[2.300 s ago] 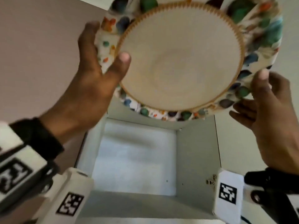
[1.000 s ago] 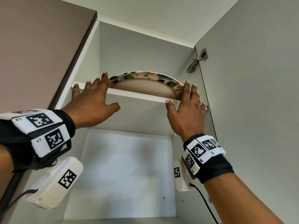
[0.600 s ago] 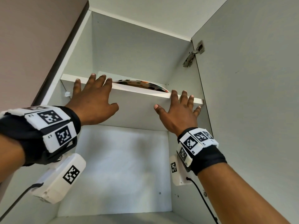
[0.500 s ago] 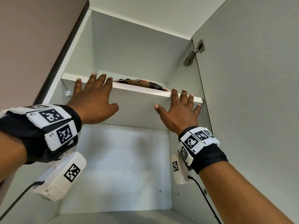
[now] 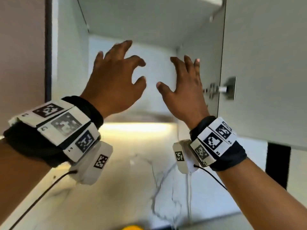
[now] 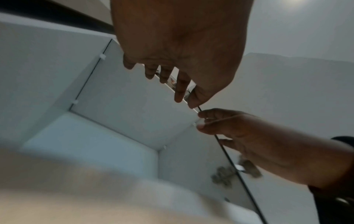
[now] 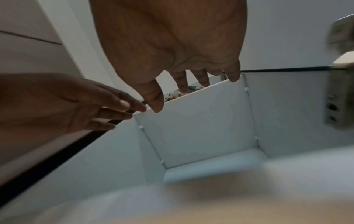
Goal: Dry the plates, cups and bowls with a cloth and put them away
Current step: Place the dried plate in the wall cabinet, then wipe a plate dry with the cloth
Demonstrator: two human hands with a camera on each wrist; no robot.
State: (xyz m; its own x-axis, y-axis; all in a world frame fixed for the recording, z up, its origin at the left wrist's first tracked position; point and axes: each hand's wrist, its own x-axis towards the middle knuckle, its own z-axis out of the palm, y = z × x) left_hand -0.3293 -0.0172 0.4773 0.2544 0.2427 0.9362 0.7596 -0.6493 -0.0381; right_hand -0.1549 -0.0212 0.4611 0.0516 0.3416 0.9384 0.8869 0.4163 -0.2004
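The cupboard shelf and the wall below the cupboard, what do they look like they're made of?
Cupboard shelf: probably laminated board, matte white; its flat underside shows no grain and rests on small white pegs.

Wall below the cupboard: looks like polished marble or a marble-look panel, whitish with grey veins, glossy under the warm light. Blur leaves this open.

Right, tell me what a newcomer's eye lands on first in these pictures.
First the two bare hands, the left hand and the right hand, raised empty with fingers spread in front of the open white cupboard. Next the wrist bands with black-and-white tags. In the right wrist view a sliver of the colourful plate peeks over the shelf edge.
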